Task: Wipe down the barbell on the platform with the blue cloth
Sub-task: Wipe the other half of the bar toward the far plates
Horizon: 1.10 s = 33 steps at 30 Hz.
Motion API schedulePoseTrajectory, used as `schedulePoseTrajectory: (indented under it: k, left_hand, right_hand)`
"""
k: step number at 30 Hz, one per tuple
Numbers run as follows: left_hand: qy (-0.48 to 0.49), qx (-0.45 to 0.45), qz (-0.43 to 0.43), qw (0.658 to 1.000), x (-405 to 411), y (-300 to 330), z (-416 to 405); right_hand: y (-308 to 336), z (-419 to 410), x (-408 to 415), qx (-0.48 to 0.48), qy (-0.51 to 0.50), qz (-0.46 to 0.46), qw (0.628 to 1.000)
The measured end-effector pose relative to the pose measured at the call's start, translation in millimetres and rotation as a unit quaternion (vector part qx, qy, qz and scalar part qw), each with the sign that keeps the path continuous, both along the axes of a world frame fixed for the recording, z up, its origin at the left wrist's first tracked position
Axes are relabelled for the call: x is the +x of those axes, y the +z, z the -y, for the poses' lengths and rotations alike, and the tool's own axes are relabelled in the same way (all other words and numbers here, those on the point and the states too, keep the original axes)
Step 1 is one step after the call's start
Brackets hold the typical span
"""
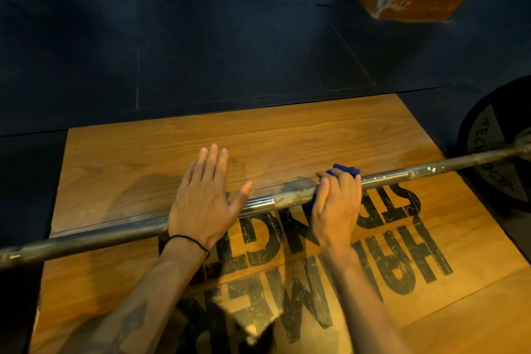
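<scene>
Blue cloth [343, 172] sits bunched under your right hand [336, 210], seemingly clenched around the barbell [287, 198]; your left hand [201, 204] rests flat, fingers straight, on the bar.

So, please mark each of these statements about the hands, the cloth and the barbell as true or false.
1. The right hand grips the blue cloth around the barbell. True.
2. The left hand holds a second cloth. False: it lies flat and open over the bar, holding nothing.
3. A weight plate sits on the bar's right end. True.
4. The barbell lies on bare black rubber. False: under both hands is a wooden platform with black lettering.
</scene>
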<state>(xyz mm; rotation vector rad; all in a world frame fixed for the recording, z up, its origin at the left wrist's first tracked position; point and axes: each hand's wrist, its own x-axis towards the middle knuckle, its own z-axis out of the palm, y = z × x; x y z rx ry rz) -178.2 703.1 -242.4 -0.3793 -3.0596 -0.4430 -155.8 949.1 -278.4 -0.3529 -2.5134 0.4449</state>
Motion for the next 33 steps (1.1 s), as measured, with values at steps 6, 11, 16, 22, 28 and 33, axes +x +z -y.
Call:
schedulePoseTrajectory:
  k: [6,11,16,22,28,33]
  left_hand:
    - [0.007,0.0,0.004,1.0,-0.6,0.3,0.0]
    - [-0.005,0.022,0.001,1.0,0.8,0.7,1.6]
    - [-0.002,0.004,-0.001,1.0,-0.6,-0.9,-0.1]
    - [-0.009,0.004,0.005,1.0,-0.9,-1.8,0.1]
    - [-0.013,0.01,0.006,1.0,-1.3,-0.3,0.9]
    - [-0.013,-0.006,0.005,1.0,-2.3,-1.7,1.5]
  right_hand:
    - [-1.5,104.8,27.9,0.007,0.183,0.005,0.983]
    - [11.0,7.3,1.5,0.121,0.224,0.054,0.966]
    - [2.5,-11.3,1.8,0.005,0.017,0.013,1.0]
    - [-2.5,102.2,20.5,-0.071,0.075,0.004,0.995]
    - [12.0,-1.3,7.1,0.083,0.176,0.059,0.979]
    - [2.2,2.5,2.5,-0.009,-0.011,0.021,1.0]
